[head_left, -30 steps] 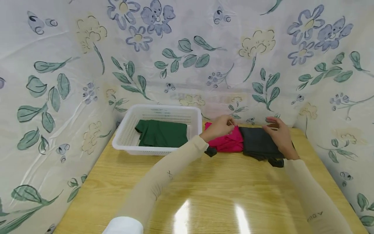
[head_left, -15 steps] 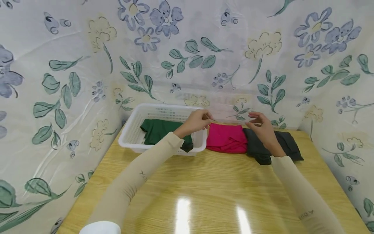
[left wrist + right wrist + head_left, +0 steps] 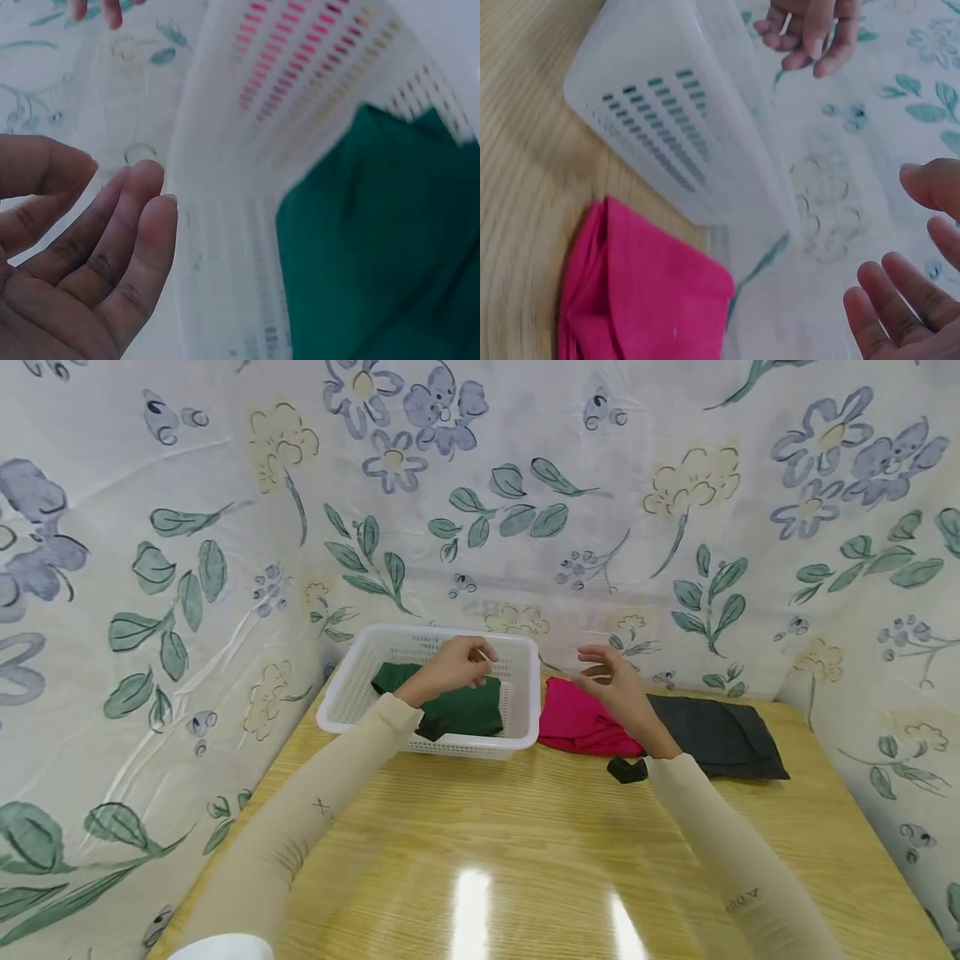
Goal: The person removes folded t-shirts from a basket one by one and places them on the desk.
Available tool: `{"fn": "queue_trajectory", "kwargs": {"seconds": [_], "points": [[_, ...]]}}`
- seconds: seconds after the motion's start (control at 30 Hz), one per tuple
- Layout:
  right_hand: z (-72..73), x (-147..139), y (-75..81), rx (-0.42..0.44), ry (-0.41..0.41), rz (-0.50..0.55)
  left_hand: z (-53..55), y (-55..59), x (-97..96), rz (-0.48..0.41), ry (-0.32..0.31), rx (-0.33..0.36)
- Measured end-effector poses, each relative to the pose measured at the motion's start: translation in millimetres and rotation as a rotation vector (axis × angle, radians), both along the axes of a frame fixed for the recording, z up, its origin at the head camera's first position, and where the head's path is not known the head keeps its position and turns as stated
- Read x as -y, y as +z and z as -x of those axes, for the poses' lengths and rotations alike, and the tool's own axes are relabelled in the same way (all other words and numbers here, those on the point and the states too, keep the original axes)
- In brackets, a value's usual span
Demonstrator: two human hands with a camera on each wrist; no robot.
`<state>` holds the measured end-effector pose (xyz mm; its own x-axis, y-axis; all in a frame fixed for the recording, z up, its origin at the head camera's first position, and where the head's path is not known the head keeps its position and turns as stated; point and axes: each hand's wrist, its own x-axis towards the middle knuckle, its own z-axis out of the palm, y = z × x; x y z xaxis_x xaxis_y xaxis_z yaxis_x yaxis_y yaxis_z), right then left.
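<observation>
Inside a white perforated basket (image 3: 534,702) lies a folded dark green cloth (image 3: 472,708). My left hand (image 3: 450,667) hovers over the basket with loosely bent fingers, and the left wrist view shows nothing in its grasp. To the right of the basket a folded pink cloth (image 3: 577,718) rests on the table. Above it hangs my right hand (image 3: 618,693), thumb and fingers spread apart and holding nothing. A folded dark grey cloth (image 3: 720,735) lies beside the pink one, its left part hidden behind the right wrist.
Everything stands on a light wooden table (image 3: 495,827) with glossy reflections near its front. A floral sheet (image 3: 570,527) rises behind the table and along both sides. Black wrist-camera mounts (image 3: 627,769) sit at both wrists.
Both hands have moved left: the left from over the pink cloth to over the basket, the right from the grey cloth to above the pink one. The view has shifted slightly. The cloths stay put.
</observation>
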<state>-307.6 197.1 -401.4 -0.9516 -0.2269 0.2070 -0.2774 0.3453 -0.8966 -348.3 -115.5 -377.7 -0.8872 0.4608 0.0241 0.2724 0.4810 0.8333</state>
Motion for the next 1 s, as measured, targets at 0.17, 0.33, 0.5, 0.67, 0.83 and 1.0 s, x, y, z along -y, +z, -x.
{"fn": "queue_trajectory", "kwargs": {"seconds": [0.17, 0.33, 0.5, 0.67, 0.83, 1.0], "points": [[2.2, 29.3, -1.4, -0.005, 0.046, 0.016, 4.6, -1.1, 28.4, 0.039, 0.036, 0.0], [6.0, 56.0, -2.1, -0.017, 0.089, -0.01, 5.6, 3.5, 53.0, 0.061, 0.085, 0.009], [6.6, 76.9, -5.2, 0.01, 0.139, -0.022, 9.1, 3.6, 71.4, 0.095, 0.116, 0.031], [6.9, 96.0, -8.5, 0.046, 0.168, -0.043, 16.0, -0.5, 88.7, 0.153, 0.153, 0.054], [8.8, 112.3, -10.5, 0.078, 0.161, -0.073, 21.4, -5.0, 104.6, 0.213, 0.188, 0.094], [10.0, 122.2, -11.9, 0.125, 0.145, -0.092, 21.6, -5.3, 111.8, 0.234, 0.189, 0.12]]}}
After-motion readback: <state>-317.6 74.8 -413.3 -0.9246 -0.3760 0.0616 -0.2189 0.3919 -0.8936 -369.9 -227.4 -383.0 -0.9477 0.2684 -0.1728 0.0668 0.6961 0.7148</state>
